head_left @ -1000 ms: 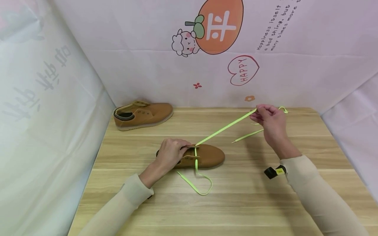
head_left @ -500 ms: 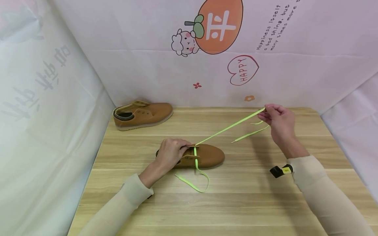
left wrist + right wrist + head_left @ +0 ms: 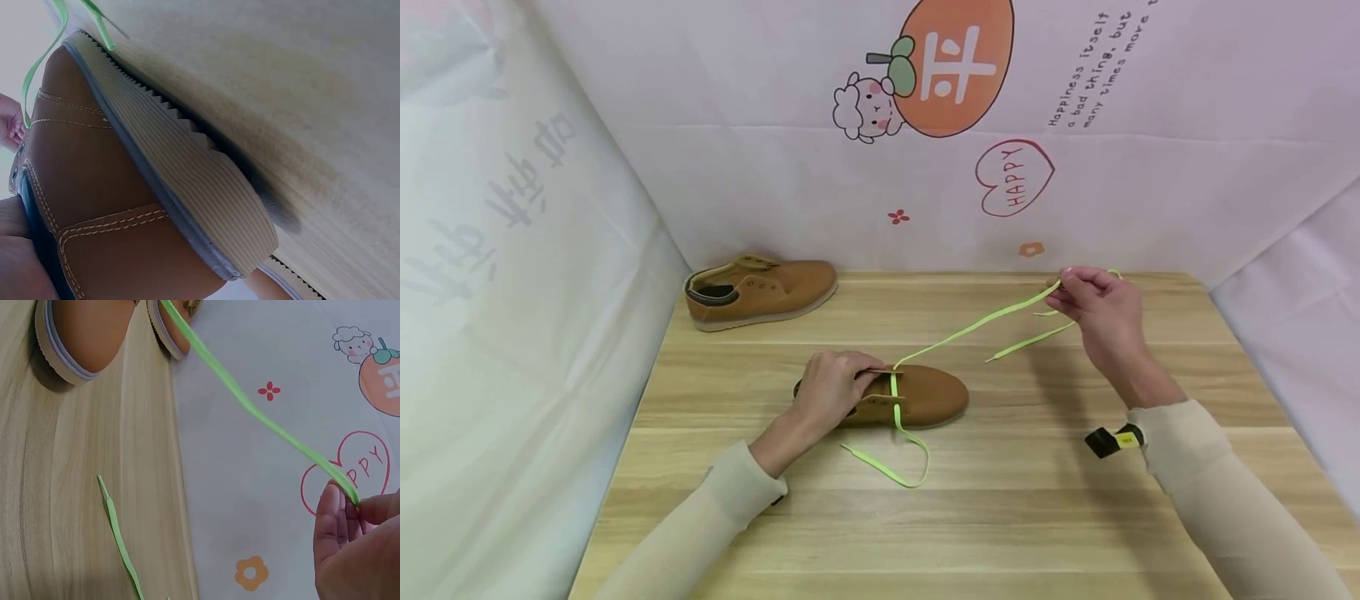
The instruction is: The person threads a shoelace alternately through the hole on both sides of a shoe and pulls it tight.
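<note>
A brown leather shoe (image 3: 936,396) stands mid-table with its toe to the right. My left hand (image 3: 831,387) grips it at the opening, fingertips on the far eyelet flap. A neon-green shoelace (image 3: 977,323) crosses between the two flaps. One length of it rises in a slight sag to my right hand (image 3: 1105,308), which pinches it between thumb and fingers, raised near the table's back edge. In the right wrist view the pinched lace (image 3: 250,407) runs up to the shoes. The near lace end (image 3: 887,473) curls on the wood in front of the shoe.
A second brown shoe (image 3: 797,287), with no lace in its visible eyelets, stands at the back left of the wooden table (image 3: 985,533). Another green lace piece (image 3: 1030,340) lies below my right hand. Printed white cloth (image 3: 760,167) walls the back and sides.
My right hand pulled the lace rightward, then came slightly back, and the stretched lace slackened. The near lace loop shrank a little. My left hand stays on the shoe.
</note>
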`<state>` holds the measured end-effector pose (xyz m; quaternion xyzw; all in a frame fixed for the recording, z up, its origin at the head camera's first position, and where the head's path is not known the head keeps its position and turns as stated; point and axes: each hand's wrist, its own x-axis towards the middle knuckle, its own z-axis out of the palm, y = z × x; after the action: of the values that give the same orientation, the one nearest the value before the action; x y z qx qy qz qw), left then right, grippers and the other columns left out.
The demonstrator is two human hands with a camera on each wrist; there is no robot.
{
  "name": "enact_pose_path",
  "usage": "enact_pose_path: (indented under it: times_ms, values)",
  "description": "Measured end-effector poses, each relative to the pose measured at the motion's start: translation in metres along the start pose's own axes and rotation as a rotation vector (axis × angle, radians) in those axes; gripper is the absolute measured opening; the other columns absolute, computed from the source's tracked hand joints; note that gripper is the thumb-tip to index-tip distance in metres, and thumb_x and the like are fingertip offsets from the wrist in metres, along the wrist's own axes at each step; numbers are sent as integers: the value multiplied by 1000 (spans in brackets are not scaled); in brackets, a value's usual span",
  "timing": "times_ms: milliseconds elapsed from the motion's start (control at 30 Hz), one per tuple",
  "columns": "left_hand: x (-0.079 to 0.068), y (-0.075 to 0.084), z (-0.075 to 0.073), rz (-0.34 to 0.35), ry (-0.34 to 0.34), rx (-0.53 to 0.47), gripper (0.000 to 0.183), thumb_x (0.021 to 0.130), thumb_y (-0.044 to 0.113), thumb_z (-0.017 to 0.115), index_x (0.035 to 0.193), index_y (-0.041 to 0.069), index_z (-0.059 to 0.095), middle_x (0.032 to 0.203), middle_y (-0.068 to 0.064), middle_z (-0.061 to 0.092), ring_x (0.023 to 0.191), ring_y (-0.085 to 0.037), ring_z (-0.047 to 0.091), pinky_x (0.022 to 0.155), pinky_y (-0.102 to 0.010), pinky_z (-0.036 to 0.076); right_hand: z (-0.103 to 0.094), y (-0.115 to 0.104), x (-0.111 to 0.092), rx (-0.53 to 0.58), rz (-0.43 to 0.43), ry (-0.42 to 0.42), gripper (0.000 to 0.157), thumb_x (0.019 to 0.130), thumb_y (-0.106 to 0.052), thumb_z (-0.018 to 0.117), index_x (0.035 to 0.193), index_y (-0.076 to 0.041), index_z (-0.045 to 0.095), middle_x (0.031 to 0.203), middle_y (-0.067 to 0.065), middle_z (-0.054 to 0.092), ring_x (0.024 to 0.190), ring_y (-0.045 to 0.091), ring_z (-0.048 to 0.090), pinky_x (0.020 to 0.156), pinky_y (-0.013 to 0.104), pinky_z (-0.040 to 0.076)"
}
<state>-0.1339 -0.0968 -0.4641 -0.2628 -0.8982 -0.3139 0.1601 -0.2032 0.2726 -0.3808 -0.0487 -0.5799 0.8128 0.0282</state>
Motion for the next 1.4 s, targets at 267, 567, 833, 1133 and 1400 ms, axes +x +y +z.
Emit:
enact_pose_path:
  times_ms: [267,567,833,1133,1400]
  values:
    - [2,1,-5,-41,-23,-62,12,88,2,85,98,9,86,96,-4,82,88,-19,80,76,-35,64,9,4,-9,-100,-37,-115,9,98,4,71,107,4,73,97,9,79,91,18,79,83,31,63]
    - [-6,3,-18,-76,13,-169,14,89,1,84,102,6,85,100,-4,82,94,-20,79,85,-37,63,26,6,-27,-364,-84,-213,18,95,-4,79,111,2,78,95,1,79,85,11,74,79,22,61]
    - [-17,9,-29,-79,99,-217,11,90,0,82,100,5,84,100,-5,82,95,-19,79,84,-35,63,44,4,-41,-487,-86,-262,16,94,-8,81,109,-1,79,93,3,80,84,9,75,79,20,60]
    - [-27,17,-27,-132,4,-237,9,95,16,81,100,9,85,96,-1,82,84,-8,76,72,-25,61,56,13,-54,-624,-63,-332,22,99,-8,76,112,9,75,94,-1,81,85,10,77,79,26,62]
    - [-30,20,-22,-200,-75,-162,6,91,20,85,86,16,85,78,8,78,68,0,66,64,-20,52,64,27,-65,-703,6,-371,20,97,-7,78,111,6,76,99,15,81,88,13,78,79,27,62]
